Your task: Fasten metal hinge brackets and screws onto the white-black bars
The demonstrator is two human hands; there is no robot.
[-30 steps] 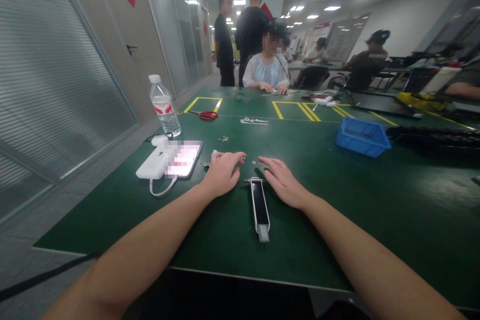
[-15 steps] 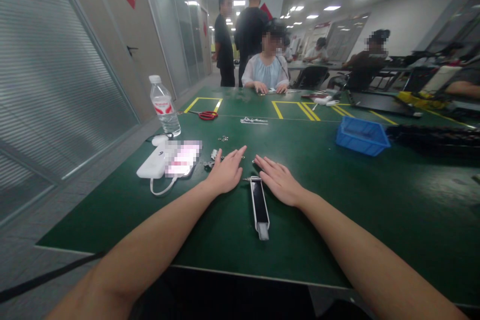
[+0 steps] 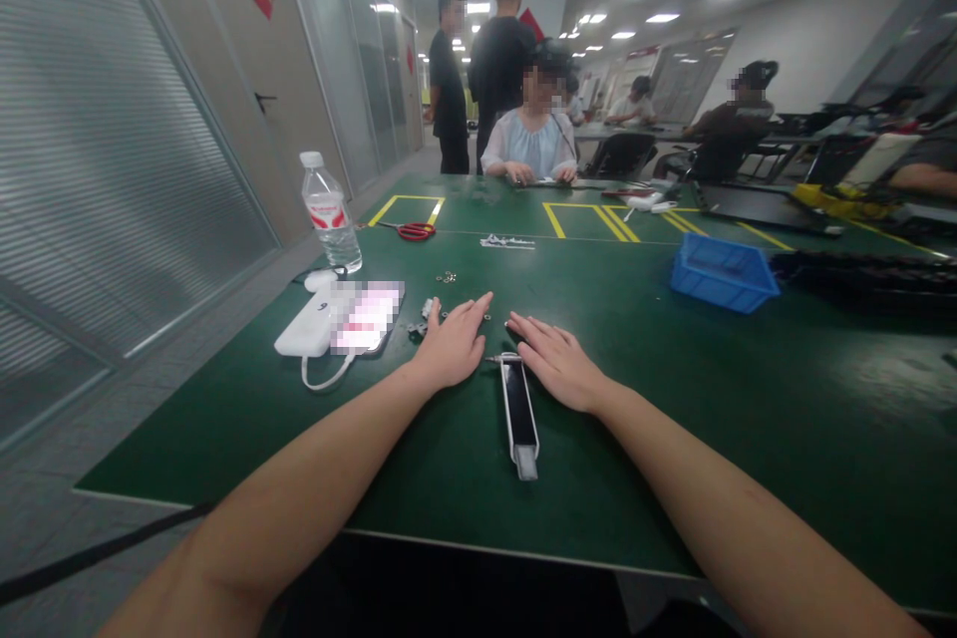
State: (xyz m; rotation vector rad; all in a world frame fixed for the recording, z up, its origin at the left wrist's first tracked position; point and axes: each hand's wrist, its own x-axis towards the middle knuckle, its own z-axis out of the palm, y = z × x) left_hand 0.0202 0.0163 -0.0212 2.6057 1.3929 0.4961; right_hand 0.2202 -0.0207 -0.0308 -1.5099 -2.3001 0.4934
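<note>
My left hand [image 3: 453,347] lies flat on the green table [image 3: 628,488], fingers stretched forward and thumb apart, holding nothing. Facing it, my right hand [image 3: 557,360] also rests flat with its fingers extended. Between my wrists is a slim white device with a long black face [image 3: 518,404] and a pale grey end piece toward me. A small pointed metal piece [image 3: 493,359] sits at its far end, close to my right fingers. Small grey metal parts [image 3: 428,310] lie just left of my left hand, partly hidden by it. Tiny rings [image 3: 447,277] are scattered beyond.
On the left stand a water bottle [image 3: 329,214], a white power bank [image 3: 306,321] and a cabled phone [image 3: 368,316]. Red-handled scissors [image 3: 416,231] and thin white strips [image 3: 507,242] lie farther off. A blue bin [image 3: 723,272] is at right. A person [image 3: 532,142] sits opposite.
My hands and the things on the table stay in place; the view shifts very slightly. Across the table, the seated person's hands have moved a little.
</note>
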